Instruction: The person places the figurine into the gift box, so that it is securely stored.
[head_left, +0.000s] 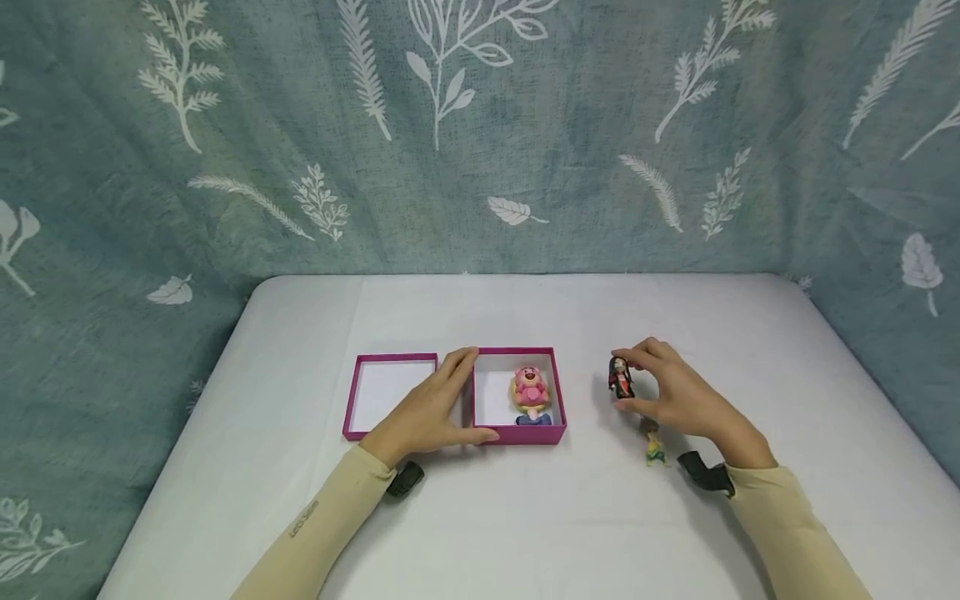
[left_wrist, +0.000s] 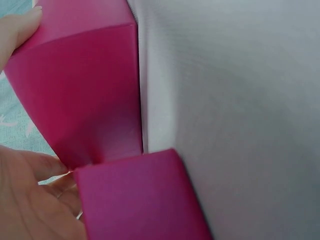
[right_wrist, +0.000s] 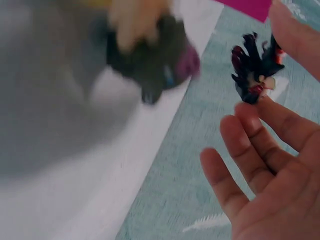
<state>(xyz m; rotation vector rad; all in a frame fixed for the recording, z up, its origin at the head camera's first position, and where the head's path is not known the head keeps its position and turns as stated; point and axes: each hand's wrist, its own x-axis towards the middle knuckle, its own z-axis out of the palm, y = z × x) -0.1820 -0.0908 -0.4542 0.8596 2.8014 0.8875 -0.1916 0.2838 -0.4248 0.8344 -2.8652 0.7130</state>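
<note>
Teal cloth [head_left: 585, 208] printed with white leaves hangs behind and on both sides of the white-covered desk [head_left: 525, 533], both cut off by the edges of the head view. Two cream sleeves [head_left: 322, 525] reach in, their upper parts out of view, and end in the left hand [head_left: 429, 412] and the right hand [head_left: 682, 400]. The magenta box [head_left: 521, 435] sits near the middle of the desk, open side up; the left hand is clamped on its left end, thumb against the near wall, some fingertips lost behind the box in the left wrist view. Just left of it lies the shallow magenta lid [head_left: 382, 392], its right part hidden by that hand. A black wrist device [head_left: 406, 480] shows only partly beside the left sleeve. In the box, toward its right, lies a pink bear figurine [head_left: 531, 390], with a blue piece [head_left: 534, 419] below it, too small to identify. The right hand pinches a black-haired figurine [head_left: 621, 379] between thumb and fingertips, well right of the box; whether its base touches the desk I cannot tell. Near that hand's underside is a yellow-and-green figurine [head_left: 656, 450], its brownish head shaded and indistinct.
</note>
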